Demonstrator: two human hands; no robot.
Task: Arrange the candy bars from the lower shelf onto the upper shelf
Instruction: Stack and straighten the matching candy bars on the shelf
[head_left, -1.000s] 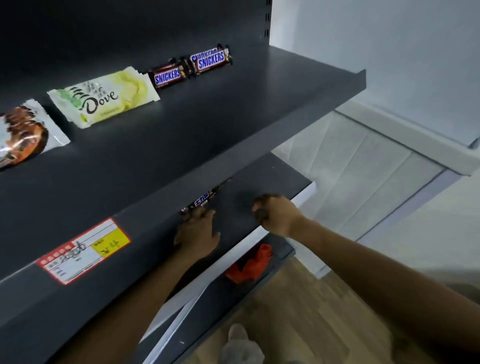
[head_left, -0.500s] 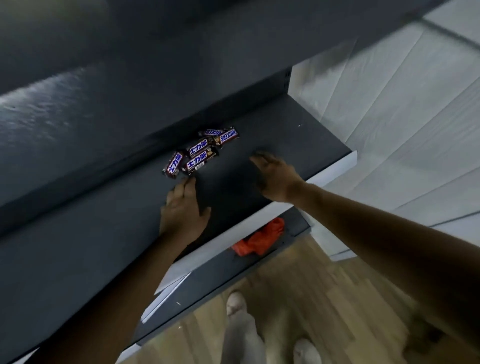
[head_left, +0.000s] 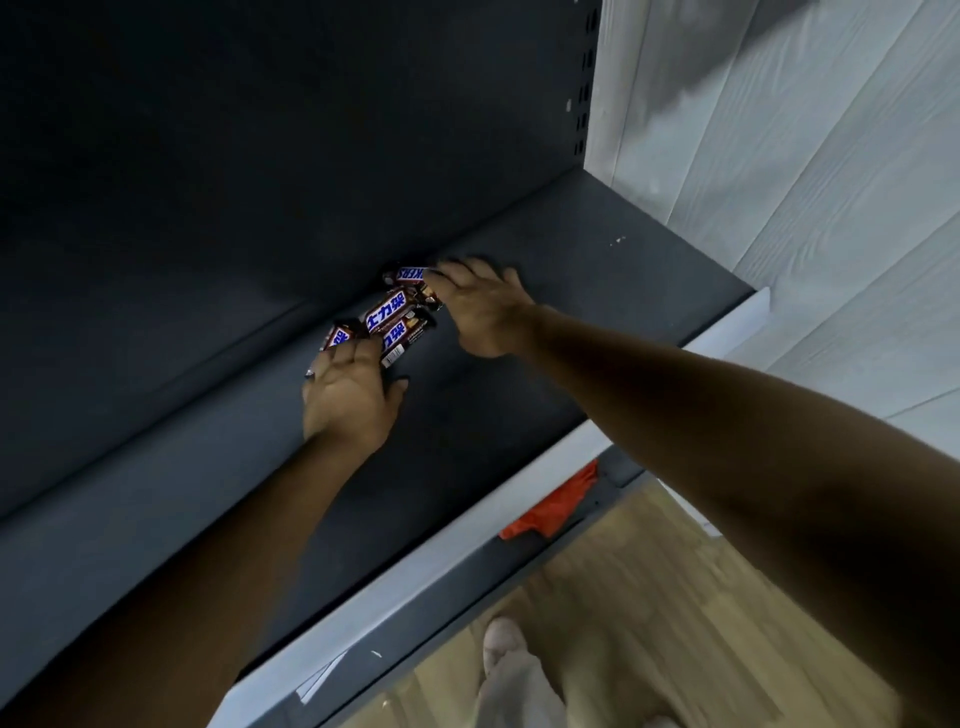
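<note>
Candy bars (head_left: 387, 316): I count four brown wrappers with blue-and-white lettering, lying flat in a loose, overlapping cluster.
Lower shelf (head_left: 545, 332): dark grey; I see the cluster near its back.

A crumpled red-orange cloth (head_left: 558, 506) lies on the bottom ledge (head_left: 467, 564) near its front edge; wooden floor (head_left: 649, 613) and pale panelled wall (head_left: 831, 156) beyond.

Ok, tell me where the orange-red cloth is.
Head view, lower right: the crumpled orange-red cloth lies on the bottom ledge, below the dark grey lower shelf.
</note>
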